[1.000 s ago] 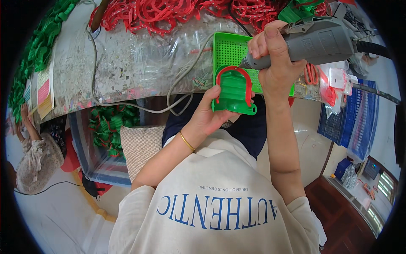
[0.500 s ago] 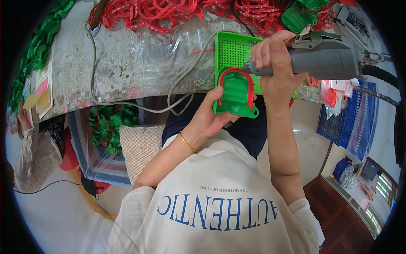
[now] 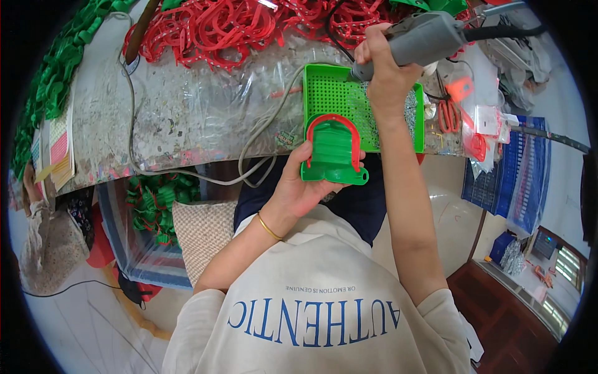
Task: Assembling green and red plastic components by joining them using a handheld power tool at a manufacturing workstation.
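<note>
My left hand (image 3: 294, 188) grips a green plastic scoop-shaped piece (image 3: 330, 148), thumb along its left side and fingers underneath. A curved red band (image 3: 354, 134) arches around the far end and sides of that piece. My right hand (image 3: 389, 81) is closed around a grey electric screwdriver (image 3: 430, 38) with a black cable. Its nose points down over a bright green tray (image 3: 420, 137), beyond the scoop-shaped piece and apart from it. The tray has a perforated grid and many small silvery metal bits (image 3: 369, 106), too small to name exactly; my right forearm hides part of it.
Red dotted straps (image 3: 218, 28) are heaped at the far table edge. A grey cable (image 3: 132, 118) loops over the worktop. Red-handled scissors (image 3: 448, 117) lie right of the tray. A crate (image 3: 118, 215) of green-red pieces stands lower left; another person's sleeve (image 3: 40, 230) shows far left.
The screwdriver has moved up and away from the red band to over the tray, tilting more. My left hand has shifted slightly left and nearer with the green piece.
</note>
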Motion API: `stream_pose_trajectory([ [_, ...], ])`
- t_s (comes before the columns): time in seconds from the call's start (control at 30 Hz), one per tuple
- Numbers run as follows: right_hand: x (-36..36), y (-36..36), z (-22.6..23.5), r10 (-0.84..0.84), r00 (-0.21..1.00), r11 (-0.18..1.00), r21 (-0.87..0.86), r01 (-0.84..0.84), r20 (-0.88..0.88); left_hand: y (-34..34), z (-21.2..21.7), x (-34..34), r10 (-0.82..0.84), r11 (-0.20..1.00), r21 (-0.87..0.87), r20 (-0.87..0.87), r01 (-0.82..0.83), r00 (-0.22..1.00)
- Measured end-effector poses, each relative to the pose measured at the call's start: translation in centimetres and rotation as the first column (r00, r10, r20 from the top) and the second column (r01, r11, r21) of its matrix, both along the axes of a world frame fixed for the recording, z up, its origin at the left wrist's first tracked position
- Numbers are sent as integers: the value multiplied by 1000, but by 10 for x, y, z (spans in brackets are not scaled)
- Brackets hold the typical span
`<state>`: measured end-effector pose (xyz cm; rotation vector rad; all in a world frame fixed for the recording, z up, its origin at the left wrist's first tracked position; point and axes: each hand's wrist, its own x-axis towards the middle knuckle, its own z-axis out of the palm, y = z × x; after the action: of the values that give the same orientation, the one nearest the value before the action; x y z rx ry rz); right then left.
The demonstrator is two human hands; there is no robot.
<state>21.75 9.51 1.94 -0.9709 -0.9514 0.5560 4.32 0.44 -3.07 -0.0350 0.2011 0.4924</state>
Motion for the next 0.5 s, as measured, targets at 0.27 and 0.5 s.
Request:
stream_pose_trajectory([
  [0.27,3,5,-18,-56,998,997,-46,56,9,0,0,1,-2,999,34,-9,3,1000],
  [0.5,3,7,-22,-65,997,996,-62,68,48,1,1,1,-7,999,38,-10,7,1000],
])
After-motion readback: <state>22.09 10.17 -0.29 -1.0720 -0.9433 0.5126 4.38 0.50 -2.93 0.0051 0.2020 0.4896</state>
